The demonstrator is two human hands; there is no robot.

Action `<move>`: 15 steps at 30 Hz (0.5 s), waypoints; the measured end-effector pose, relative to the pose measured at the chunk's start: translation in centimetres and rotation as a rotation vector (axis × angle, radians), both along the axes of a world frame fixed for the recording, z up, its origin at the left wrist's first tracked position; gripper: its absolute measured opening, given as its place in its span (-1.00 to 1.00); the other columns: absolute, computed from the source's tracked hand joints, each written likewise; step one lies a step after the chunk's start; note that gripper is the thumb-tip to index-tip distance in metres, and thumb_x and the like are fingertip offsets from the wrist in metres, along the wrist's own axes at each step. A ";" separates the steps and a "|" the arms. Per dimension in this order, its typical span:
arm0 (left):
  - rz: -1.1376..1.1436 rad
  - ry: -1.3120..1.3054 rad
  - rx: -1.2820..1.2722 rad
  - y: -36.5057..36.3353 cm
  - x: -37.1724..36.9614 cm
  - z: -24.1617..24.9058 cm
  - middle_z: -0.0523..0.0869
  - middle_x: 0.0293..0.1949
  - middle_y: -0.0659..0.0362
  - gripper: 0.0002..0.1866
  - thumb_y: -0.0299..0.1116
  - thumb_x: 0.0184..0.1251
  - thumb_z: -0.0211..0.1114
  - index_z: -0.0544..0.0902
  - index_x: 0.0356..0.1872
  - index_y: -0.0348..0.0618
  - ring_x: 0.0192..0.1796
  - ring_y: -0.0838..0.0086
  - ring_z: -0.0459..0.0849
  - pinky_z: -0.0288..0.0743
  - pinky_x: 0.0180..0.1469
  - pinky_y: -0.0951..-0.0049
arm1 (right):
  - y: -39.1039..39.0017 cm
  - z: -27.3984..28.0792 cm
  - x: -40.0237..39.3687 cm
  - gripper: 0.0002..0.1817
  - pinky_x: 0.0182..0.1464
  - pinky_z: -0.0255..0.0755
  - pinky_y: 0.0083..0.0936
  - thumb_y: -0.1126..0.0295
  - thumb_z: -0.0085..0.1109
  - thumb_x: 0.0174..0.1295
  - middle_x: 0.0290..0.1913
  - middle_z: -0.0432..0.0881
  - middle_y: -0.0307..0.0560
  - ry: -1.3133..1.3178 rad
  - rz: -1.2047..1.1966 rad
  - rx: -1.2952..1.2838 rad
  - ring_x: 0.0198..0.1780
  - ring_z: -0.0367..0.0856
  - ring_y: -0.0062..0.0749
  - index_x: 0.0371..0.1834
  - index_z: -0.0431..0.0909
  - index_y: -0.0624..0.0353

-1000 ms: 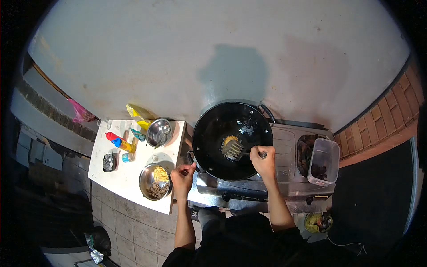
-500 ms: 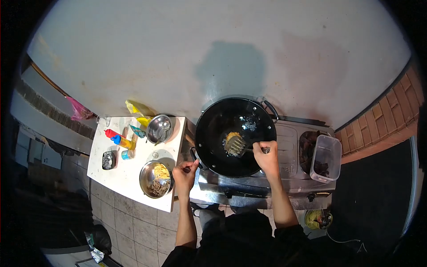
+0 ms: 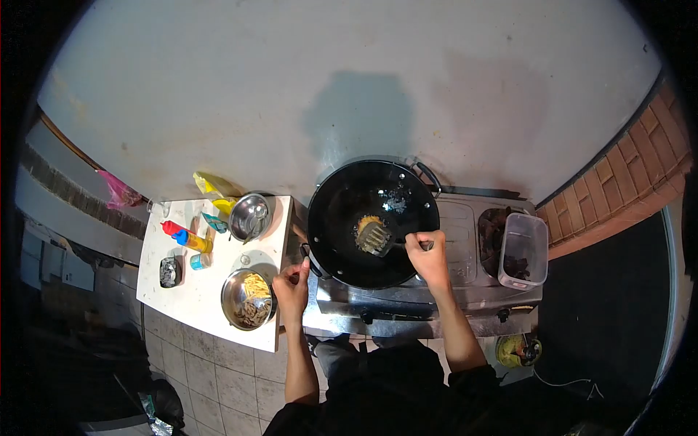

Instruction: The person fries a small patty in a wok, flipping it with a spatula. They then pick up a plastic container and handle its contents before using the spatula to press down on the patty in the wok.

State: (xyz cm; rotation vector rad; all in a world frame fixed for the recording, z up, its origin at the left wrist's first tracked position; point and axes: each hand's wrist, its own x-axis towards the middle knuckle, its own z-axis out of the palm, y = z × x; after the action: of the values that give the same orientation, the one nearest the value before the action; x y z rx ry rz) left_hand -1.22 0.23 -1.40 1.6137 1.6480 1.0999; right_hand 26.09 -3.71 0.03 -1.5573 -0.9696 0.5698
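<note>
A large black wok (image 3: pixel 342 258) sits on the stove. My right hand (image 3: pixel 430 263) is closed around the handle of a slotted spatula (image 3: pixel 375 240), whose head rests on the wok's bottom. Beside the spatula's edge shows a small golden-brown mass of food (image 3: pixel 364 222); the spatula partly covers it. My left hand (image 3: pixel 292 291) pinches the wok's near-left side handle (image 3: pixel 315 263). Just left of that hand stands a steel bowl (image 3: pixel 231 311) with pale yellow strips and greyish-brown pieces in it.
The white table (image 3: pixel 163 291) also carries another steel bowl (image 3: pixel 251 216), red and yellow squeeze bottles (image 3: pixel 193 242), a small jar (image 3: pixel 198 261) and a dark container (image 3: pixel 171 272). A clear plastic box (image 3: pixel 526 251) sits on the stove's right side (image 3: pixel 458 236), near a brick edge.
The whole scene has shifted slightly left in view. My right hand still holds the spatula and my left hand stays at the wok handle; the spatula head has barely moved within the wok.
</note>
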 end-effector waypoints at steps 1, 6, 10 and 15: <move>-0.006 0.026 0.020 0.1 -0.1 -0.1 0.60 -0.67 0.16 -0.62 -0.18 0.23 0.43 0.70 -0.43 -0.41 -0.57 0.64 0.48 0.35 -0.50 0.56 | 0.1 0.1 -0.1 -0.63 -0.64 -0.09 -0.52 0.53 0.14 0.11 -0.78 0.10 -0.37 -0.004 -0.017 0.014 -0.66 0.13 -0.83 -0.81 0.30 0.40; 0.008 0.005 -0.024 0.3 0.0 -0.3 0.61 -0.66 0.15 -0.63 -0.19 0.22 0.44 0.70 -0.41 -0.42 -0.58 0.63 0.49 0.36 -0.49 0.54 | 0.4 0.0 0.1 -0.64 -0.64 -0.09 -0.51 0.53 0.15 0.10 -0.80 0.10 -0.35 -0.017 0.019 0.007 -0.67 0.12 -0.81 -0.80 0.32 0.40; 0.022 0.007 -0.062 0.5 -0.2 -1.0 0.61 -0.67 0.15 -0.65 -0.22 0.20 0.46 0.70 -0.43 -0.42 -0.59 0.63 0.49 0.39 -0.48 0.54 | 0.2 -0.7 0.6 -0.68 -0.62 0.04 -0.54 0.51 0.15 0.11 -0.82 0.26 -0.29 -0.037 0.049 -0.026 -0.68 0.23 -0.76 -0.77 0.42 0.42; 0.040 -0.016 -0.015 0.5 0.4 -0.6 0.62 -0.67 0.15 -0.66 -0.24 0.19 0.46 0.70 -0.44 -0.42 -0.59 0.63 0.49 0.40 -0.48 0.53 | 0.0 0.4 1.4 -0.72 -0.48 0.36 -0.61 0.47 0.14 0.19 -0.67 0.61 -0.10 -0.011 0.183 -0.039 -0.59 0.52 -0.63 -0.64 0.59 0.41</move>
State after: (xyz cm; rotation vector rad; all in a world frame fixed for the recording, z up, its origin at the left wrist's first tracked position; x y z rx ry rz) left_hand -0.85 0.69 -2.00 1.5654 1.6813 1.1151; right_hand 27.45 -3.71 0.48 -1.5161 -1.1229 0.7124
